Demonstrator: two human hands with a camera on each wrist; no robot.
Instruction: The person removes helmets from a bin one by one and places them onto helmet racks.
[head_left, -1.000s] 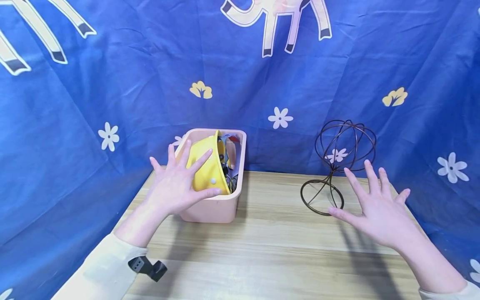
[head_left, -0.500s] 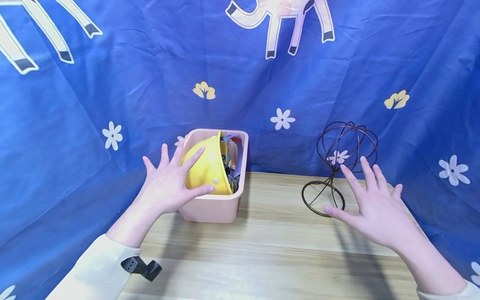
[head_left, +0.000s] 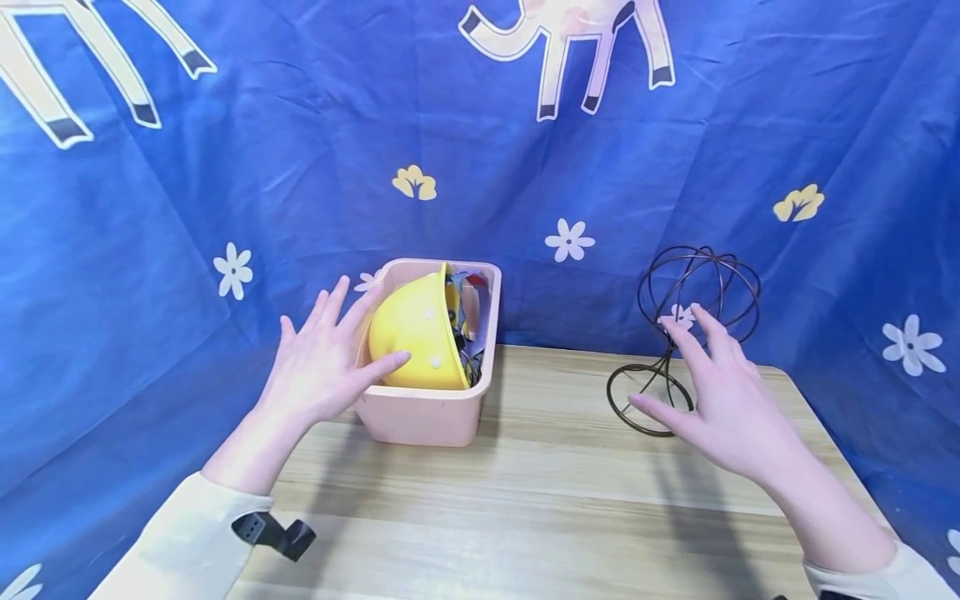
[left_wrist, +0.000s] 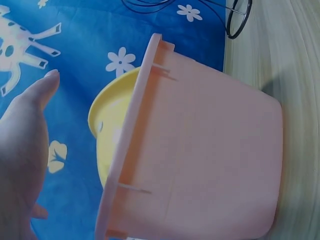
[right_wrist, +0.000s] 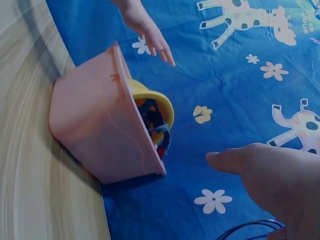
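Observation:
My left hand (head_left: pixel 318 362) hovers at the near left side of a pink plastic bin (head_left: pixel 423 418), fingers extended and holding nothing. A yellow dome-shaped shell (head_left: pixel 414 333) with a flared rim and white dots lies tipped on its side in the bin. Behind its rim, small mixed items (right_wrist: pixel 156 122) fill the bin, partly hidden. On the right, a dark wire stand (head_left: pixel 663 363) with a round cage top and ring base stands upright. My right hand (head_left: pixel 720 400) is raised in front of it, overlapping it in the head view, with thumb apart and nothing held.
The bin and wire stand rest toward the back of a light wood-grain table (head_left: pixel 525 500). Blue cloth (head_left: pixel 487 167) printed with flowers and animals surrounds the back and sides. A black device (head_left: pixel 273 533) is strapped on the left sleeve.
Both hands have drifted left, the left one off the yellow shell's front. Fingers of both hands have drawn closer together from a wide spread. Bin and wire stand stay in place.

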